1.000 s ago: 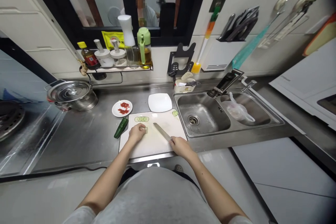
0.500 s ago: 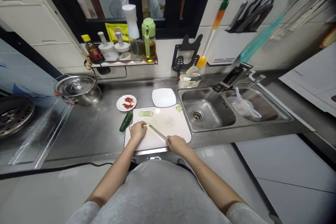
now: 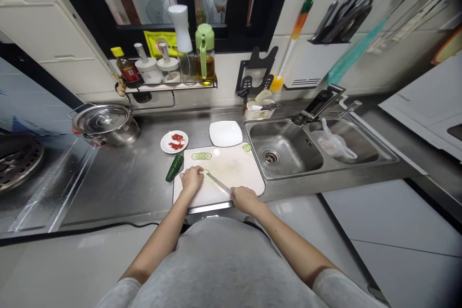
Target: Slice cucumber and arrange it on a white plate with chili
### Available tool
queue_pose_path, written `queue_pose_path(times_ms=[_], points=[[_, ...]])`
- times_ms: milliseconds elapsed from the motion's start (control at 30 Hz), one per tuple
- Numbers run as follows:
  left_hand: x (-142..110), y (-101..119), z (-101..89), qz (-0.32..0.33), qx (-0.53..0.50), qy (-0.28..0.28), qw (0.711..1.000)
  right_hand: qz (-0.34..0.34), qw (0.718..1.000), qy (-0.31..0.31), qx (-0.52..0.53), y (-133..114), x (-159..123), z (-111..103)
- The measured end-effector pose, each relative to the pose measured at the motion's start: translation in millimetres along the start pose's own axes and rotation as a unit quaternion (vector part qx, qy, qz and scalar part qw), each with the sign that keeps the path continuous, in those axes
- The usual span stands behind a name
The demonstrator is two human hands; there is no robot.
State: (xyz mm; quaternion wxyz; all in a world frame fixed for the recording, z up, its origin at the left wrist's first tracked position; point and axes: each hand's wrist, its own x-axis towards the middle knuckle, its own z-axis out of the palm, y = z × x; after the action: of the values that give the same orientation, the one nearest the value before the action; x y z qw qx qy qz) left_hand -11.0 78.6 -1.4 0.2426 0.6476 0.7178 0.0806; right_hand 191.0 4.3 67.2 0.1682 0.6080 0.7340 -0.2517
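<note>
My right hand (image 3: 245,198) is wrapped round the handle of a knife (image 3: 219,183), whose blade slants up and left over the white cutting board (image 3: 238,173). By the knife's tip, my left hand (image 3: 192,179) has its fingers drawn together on a thin cucumber slice (image 3: 205,172). A row of overlapping cucumber slices (image 3: 201,156) lies near the board's back left, and a small stack of slices (image 3: 246,147) at its back right corner. Left of the board rests a dark green cucumber piece (image 3: 174,168).
Behind the board are a small plate (image 3: 165,145) with chopped red bits and a square white plate (image 3: 225,134). To the right is a double sink (image 3: 285,154) with a plastic bag (image 3: 334,142). A lidded steel pot (image 3: 108,125) stands left, below a condiment rack (image 3: 173,87).
The view has shifted very slightly. Both hands, the knife and the cucumber slices keep nearly the same places on the board.
</note>
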Motion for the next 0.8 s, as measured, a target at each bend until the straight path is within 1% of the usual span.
queue_pose_path(times_ms=[300, 467, 800], points=[[0.2, 0.3, 0.9, -0.005, 0.005, -0.003, 1.0, 0.001, 1.0, -0.003, -0.002, -10.0, 14.7, 2.3], [1.0, -0.3, 1.2, -0.003, 0.008, -0.002, 1.0, -0.006, 1.0, -0.002, 0.005, -9.8, 17.4, 4.8], [0.0, 2.1, -1.6, -0.005, 0.023, -0.01, 1.0, 0.004, 1.0, -0.005, 0.013, -11.0, 18.8, 4.7]])
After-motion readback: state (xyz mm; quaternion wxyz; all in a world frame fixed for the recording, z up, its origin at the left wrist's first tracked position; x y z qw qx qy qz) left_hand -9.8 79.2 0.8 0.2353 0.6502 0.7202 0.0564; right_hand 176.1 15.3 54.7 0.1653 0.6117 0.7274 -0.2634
